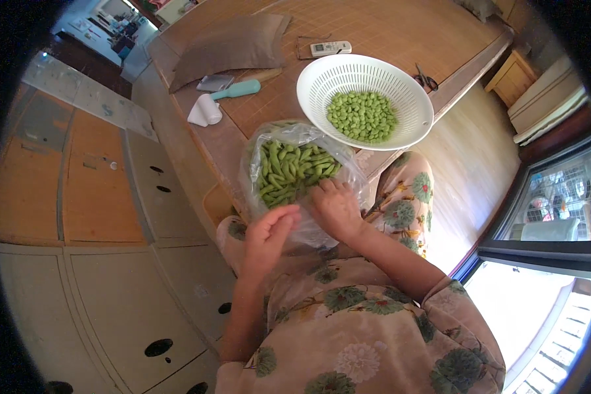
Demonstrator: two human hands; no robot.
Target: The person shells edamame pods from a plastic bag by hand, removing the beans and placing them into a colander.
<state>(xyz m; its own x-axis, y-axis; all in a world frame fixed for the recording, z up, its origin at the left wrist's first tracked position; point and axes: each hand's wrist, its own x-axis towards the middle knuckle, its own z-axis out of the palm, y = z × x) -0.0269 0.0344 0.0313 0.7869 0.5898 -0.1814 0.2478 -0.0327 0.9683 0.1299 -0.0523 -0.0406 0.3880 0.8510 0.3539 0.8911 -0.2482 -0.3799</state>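
A clear plastic bag (253, 157) full of green soybean pods (289, 167) sits between my knees at the table's edge. At the near side of the bag, my right hand (335, 207) bends its closed fingers down beside the pods; what they grip is hidden. My left hand (269, 233) is held over the bag's near left rim, thumb and fingers drawn together, and anything in them is too small to make out. Just beyond the bag stands a white slotted colander (315, 82) with shelled green soybeans (363, 117) heaped in its bottom.
On the brown mat-covered surface (368, 29) lie a pillow (233, 49), a white remote control (330, 48), dark scissors (427, 79), a teal-handled tool (240, 89) and a white cup-like piece (205, 111). Cabinets (105, 190) line the left; a glass door (548, 197) is at right.
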